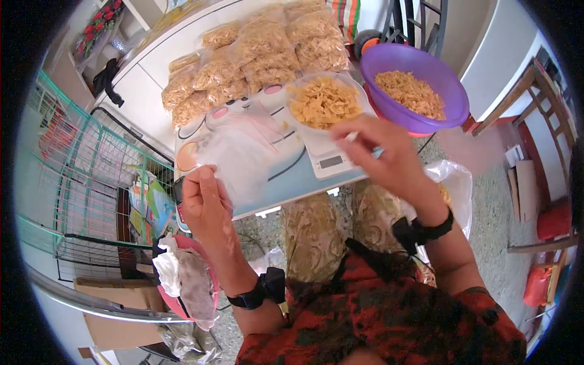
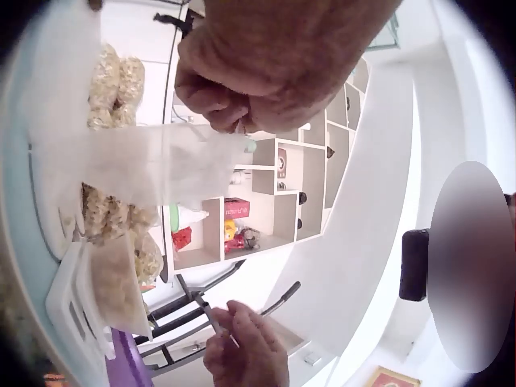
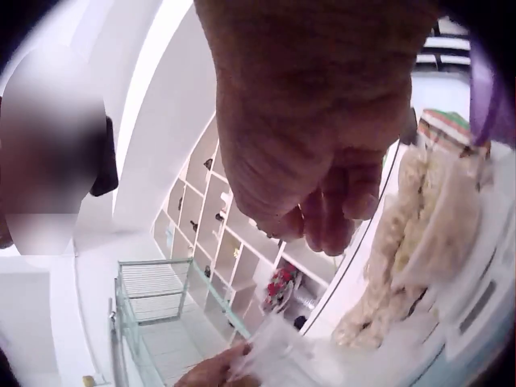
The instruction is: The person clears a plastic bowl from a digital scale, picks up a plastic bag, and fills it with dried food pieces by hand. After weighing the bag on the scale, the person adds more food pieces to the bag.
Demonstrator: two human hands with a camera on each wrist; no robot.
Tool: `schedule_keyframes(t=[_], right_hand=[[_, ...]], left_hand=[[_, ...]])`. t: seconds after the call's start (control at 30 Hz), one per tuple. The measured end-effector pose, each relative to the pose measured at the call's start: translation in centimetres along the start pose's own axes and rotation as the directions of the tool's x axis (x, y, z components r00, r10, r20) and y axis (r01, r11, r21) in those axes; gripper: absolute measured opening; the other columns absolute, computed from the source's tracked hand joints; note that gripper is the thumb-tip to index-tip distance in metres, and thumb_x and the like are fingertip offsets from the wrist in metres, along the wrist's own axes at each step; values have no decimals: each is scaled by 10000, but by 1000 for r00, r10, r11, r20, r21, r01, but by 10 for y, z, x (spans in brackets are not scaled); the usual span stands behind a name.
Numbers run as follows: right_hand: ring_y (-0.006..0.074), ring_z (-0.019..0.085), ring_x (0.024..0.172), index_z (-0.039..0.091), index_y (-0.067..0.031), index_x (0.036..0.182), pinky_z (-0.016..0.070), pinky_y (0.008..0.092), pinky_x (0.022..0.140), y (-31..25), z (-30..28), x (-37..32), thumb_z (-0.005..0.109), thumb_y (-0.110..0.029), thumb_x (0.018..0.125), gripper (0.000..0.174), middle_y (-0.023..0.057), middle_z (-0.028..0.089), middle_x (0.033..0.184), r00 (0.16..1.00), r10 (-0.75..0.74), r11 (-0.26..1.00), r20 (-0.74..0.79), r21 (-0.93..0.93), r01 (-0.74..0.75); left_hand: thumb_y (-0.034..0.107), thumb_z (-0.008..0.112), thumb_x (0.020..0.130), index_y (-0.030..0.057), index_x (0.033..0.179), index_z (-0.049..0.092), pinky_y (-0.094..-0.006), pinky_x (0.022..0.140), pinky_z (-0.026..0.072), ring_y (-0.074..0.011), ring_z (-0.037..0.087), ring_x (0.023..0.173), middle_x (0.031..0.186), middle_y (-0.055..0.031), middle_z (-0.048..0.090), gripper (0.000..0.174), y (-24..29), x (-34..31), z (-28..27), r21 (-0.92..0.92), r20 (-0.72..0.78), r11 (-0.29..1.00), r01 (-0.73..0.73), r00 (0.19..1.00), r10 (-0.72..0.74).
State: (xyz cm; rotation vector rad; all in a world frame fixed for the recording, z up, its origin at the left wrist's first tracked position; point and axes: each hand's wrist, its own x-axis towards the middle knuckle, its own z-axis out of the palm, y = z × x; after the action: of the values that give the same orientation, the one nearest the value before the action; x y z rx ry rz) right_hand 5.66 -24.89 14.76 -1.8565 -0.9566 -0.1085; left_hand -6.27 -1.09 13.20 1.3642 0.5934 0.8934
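My left hand (image 1: 207, 198) pinches the edge of a clear plastic bag (image 1: 240, 161) over the front left of the table. In the left wrist view the bag (image 2: 177, 165) hangs thin and flat from the fingertips. Bent fingers of my right hand (image 1: 386, 155) hold a small white piece (image 1: 351, 136), its kind too small to make out, above the front of a white kitchen scale (image 1: 316, 167). On the scale stands a clear tray (image 1: 298, 125) heaped with yellow, chip-like pieces (image 1: 328, 100).
Filled bags of shredded snack (image 1: 261, 52) are stacked along the table's back. A purple basin (image 1: 447, 115) with more pieces stands at the right. To the left are a green wire cage (image 1: 91, 182) and a pink bin (image 1: 213, 286). A white-lined container (image 1: 459, 182) sits below right.
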Motion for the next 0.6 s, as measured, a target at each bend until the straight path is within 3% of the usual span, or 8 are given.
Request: schedule_keyframes(t=[0.03, 0.17, 0.23, 0.27, 0.33, 0.37, 0.47, 0.6], right_hand=[[161, 628, 713, 639, -50, 1069, 509, 279, 605, 6, -13, 6, 652, -130, 873, 212, 94, 655, 950, 1000, 27, 998, -11, -63, -27], [164, 616, 669, 646, -47, 1076, 500, 279, 591, 30, -43, 26, 658, -139, 868, 228, 106, 653, 946, 998, 67, 968, 20, -244, -60], [214, 633, 721, 644, -47, 1082, 512, 307, 638, 30, -46, 41, 661, -156, 861, 246, 122, 653, 954, 991, 77, 948, 107, -316, -40], [239, 641, 747, 644, -47, 1084, 518, 321, 662, 30, -47, 48, 663, -165, 858, 256, 131, 653, 957, 985, 87, 936, 147, -350, -30], [295, 639, 844, 639, -47, 1093, 519, 362, 735, 40, -40, 64, 669, -178, 842, 285, 146, 646, 981, 968, -55, 924, 245, -355, 142], [324, 637, 892, 637, -47, 1097, 520, 383, 772, 45, -35, 71, 672, -184, 834, 299, 153, 642, 993, 949, -123, 909, 291, -350, 225], [287, 625, 919, 604, -87, 1196, 515, 355, 766, 56, -16, 87, 700, -129, 803, 406, 122, 603, 1134, 883, -208, 852, 420, -366, 374], [348, 591, 1041, 565, -136, 1260, 506, 406, 838, 55, -1, 103, 701, -142, 784, 495, 127, 529, 1273, 828, -166, 848, 536, -352, 397]], left_hand=[[204, 579, 969, 73, 858, 600, -177, 451, 237, -2, 323, 507, 628, 79, 434, 173, -2, 5, 2, -42, -25, 999, -34, 999, 33], [183, 604, 954, 48, 908, 620, -166, 473, 277, 1, 365, 540, 674, 67, 488, 143, -9, 16, 11, 148, -28, 956, -254, 965, 261], [189, 609, 951, 40, 937, 630, -164, 481, 286, 5, 382, 556, 682, 63, 502, 152, -17, 20, 20, 261, 6, 920, -291, 954, 300], [205, 608, 950, 44, 942, 642, -171, 472, 294, -4, 389, 542, 664, 63, 487, 165, -21, 22, 27, 216, 19, 954, -205, 978, 206], [236, 607, 947, 53, 951, 667, -185, 454, 309, -22, 403, 513, 629, 63, 458, 193, -30, 24, 42, 126, 63, 992, -27, 998, 19], [232, 604, 947, 50, 968, 677, -188, 456, 317, -19, 408, 509, 627, 66, 458, 197, -36, 27, 47, 117, 86, 993, 4, 996, -14], [230, 599, 950, 50, 967, 676, -189, 454, 316, -16, 404, 508, 623, 69, 456, 197, -48, 29, 59, 34, 124, 995, 97, 987, -101], [241, 604, 951, 33, 968, 668, -188, 438, 296, -14, 385, 490, 614, 69, 453, 219, -59, 34, 67, 71, 109, 983, 168, 979, -175]])
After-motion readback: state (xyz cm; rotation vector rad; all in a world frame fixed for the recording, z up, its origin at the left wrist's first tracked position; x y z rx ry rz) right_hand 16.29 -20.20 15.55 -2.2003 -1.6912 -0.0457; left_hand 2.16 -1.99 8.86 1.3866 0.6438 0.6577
